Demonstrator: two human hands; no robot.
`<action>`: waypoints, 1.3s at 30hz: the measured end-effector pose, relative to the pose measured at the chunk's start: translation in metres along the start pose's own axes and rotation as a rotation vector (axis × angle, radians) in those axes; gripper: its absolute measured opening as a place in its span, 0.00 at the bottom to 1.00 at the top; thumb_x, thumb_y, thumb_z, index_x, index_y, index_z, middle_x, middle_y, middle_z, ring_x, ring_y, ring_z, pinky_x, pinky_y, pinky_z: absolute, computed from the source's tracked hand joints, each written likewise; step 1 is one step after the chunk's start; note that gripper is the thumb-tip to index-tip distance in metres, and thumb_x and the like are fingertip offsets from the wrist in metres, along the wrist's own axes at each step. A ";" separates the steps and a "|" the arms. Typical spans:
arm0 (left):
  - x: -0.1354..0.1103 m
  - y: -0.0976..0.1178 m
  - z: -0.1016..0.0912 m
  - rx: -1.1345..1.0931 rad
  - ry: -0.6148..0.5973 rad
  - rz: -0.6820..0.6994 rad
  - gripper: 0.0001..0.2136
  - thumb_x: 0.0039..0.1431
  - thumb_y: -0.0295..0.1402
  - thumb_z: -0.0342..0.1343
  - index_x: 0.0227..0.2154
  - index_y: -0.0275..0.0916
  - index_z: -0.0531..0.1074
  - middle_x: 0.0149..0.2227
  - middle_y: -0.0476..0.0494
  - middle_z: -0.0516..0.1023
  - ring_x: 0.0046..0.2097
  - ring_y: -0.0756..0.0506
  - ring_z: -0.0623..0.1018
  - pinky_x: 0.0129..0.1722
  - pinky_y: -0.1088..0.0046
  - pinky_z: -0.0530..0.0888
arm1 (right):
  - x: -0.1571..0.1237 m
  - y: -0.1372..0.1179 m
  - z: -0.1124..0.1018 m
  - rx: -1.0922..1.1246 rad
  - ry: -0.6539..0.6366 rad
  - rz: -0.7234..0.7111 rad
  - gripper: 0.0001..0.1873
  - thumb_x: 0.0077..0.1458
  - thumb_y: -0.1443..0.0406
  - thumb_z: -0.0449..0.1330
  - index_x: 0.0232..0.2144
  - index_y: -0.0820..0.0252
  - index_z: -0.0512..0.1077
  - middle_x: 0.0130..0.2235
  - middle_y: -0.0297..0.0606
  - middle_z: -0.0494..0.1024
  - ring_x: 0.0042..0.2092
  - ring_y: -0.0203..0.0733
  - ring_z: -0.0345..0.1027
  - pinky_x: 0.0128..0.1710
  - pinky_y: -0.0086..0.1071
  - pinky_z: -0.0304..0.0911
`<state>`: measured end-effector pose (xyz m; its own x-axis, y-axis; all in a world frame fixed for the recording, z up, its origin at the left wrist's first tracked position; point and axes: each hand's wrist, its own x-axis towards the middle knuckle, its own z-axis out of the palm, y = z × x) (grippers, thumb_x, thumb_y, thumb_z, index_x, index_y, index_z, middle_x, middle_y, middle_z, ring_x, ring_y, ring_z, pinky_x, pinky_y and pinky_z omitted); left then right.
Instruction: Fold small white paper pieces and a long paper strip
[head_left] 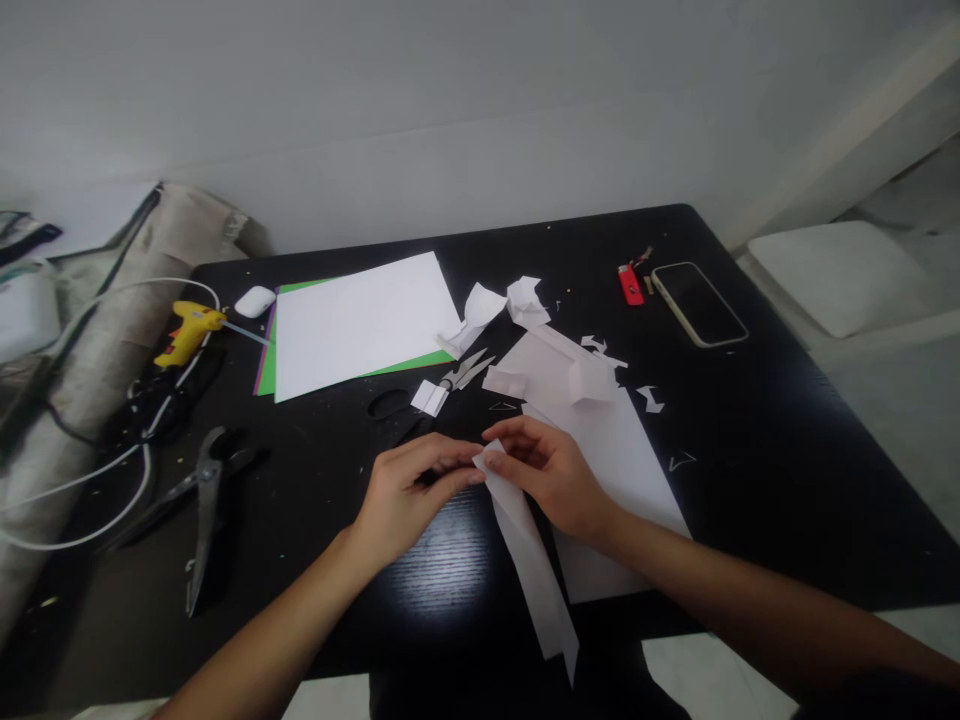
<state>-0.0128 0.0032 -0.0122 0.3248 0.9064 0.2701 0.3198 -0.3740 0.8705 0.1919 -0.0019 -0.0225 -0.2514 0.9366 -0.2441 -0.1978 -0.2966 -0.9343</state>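
Note:
My left hand (411,490) and my right hand (551,470) meet over the black table (750,420), both pinching the top end of a long white paper strip (534,560). The strip hangs toward me past the table's front edge. Fingers of both hands are curled and pressed on the paper. Under my right hand lies a white paper sheet (622,450). Scissors (450,380) lie just beyond my hands, blades pointing right.
A white sheet (360,320) on green paper lies at the back left. Crumpled paper scraps (525,300), a red lighter (630,285) and a phone (697,303) sit at the back right. A yellow glue gun (187,330), white cable and pliers (206,500) are on the left.

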 end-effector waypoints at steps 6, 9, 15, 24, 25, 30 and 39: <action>0.000 0.001 0.000 -0.009 -0.006 -0.011 0.08 0.60 0.30 0.70 0.42 0.40 0.84 0.35 0.47 0.86 0.33 0.51 0.82 0.35 0.79 0.79 | 0.000 0.000 0.000 0.000 0.004 0.006 0.15 0.53 0.57 0.73 0.41 0.55 0.79 0.33 0.33 0.80 0.35 0.37 0.74 0.35 0.32 0.67; 0.000 0.001 0.000 -0.015 -0.007 -0.013 0.08 0.60 0.30 0.70 0.42 0.41 0.84 0.35 0.48 0.85 0.33 0.51 0.81 0.35 0.79 0.78 | 0.000 0.000 0.000 -0.003 0.002 0.004 0.15 0.54 0.57 0.73 0.41 0.55 0.79 0.32 0.32 0.80 0.35 0.37 0.74 0.36 0.32 0.67; -0.001 -0.003 -0.001 -0.074 -0.033 -0.142 0.11 0.62 0.35 0.68 0.45 0.40 0.81 0.35 0.46 0.84 0.33 0.49 0.81 0.35 0.76 0.78 | 0.000 -0.002 0.000 -0.014 0.021 -0.007 0.14 0.54 0.58 0.73 0.41 0.56 0.79 0.33 0.33 0.81 0.36 0.38 0.75 0.37 0.32 0.67; -0.002 0.000 0.002 -0.170 -0.202 -0.334 0.17 0.72 0.44 0.53 0.31 0.36 0.73 0.25 0.50 0.73 0.26 0.52 0.73 0.26 0.77 0.69 | -0.002 0.000 0.002 -0.038 0.035 -0.009 0.13 0.54 0.58 0.73 0.40 0.57 0.79 0.31 0.31 0.79 0.33 0.37 0.73 0.35 0.32 0.66; -0.001 0.001 0.003 -0.168 -0.213 -0.335 0.17 0.72 0.43 0.53 0.30 0.36 0.72 0.25 0.50 0.73 0.26 0.52 0.72 0.26 0.78 0.69 | -0.002 0.000 0.002 -0.039 0.031 -0.011 0.13 0.54 0.58 0.73 0.40 0.57 0.79 0.31 0.31 0.79 0.33 0.37 0.73 0.34 0.32 0.66; -0.001 0.003 0.003 -0.180 -0.247 -0.350 0.17 0.72 0.42 0.53 0.30 0.36 0.72 0.25 0.50 0.74 0.26 0.52 0.73 0.27 0.77 0.69 | -0.003 0.001 0.003 -0.054 0.025 -0.004 0.15 0.54 0.57 0.73 0.40 0.57 0.79 0.31 0.32 0.79 0.33 0.37 0.73 0.34 0.31 0.66; -0.002 -0.002 0.001 -0.137 -0.227 -0.298 0.16 0.74 0.41 0.52 0.31 0.37 0.72 0.26 0.50 0.74 0.27 0.51 0.73 0.28 0.77 0.69 | 0.000 -0.003 0.002 0.019 0.016 0.114 0.17 0.55 0.50 0.71 0.36 0.57 0.79 0.31 0.33 0.79 0.32 0.37 0.70 0.33 0.32 0.64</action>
<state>-0.0131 0.0019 -0.0145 0.4292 0.8989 -0.0875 0.3135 -0.0575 0.9478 0.1908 -0.0017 -0.0196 -0.2581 0.8994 -0.3529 -0.1869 -0.4049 -0.8951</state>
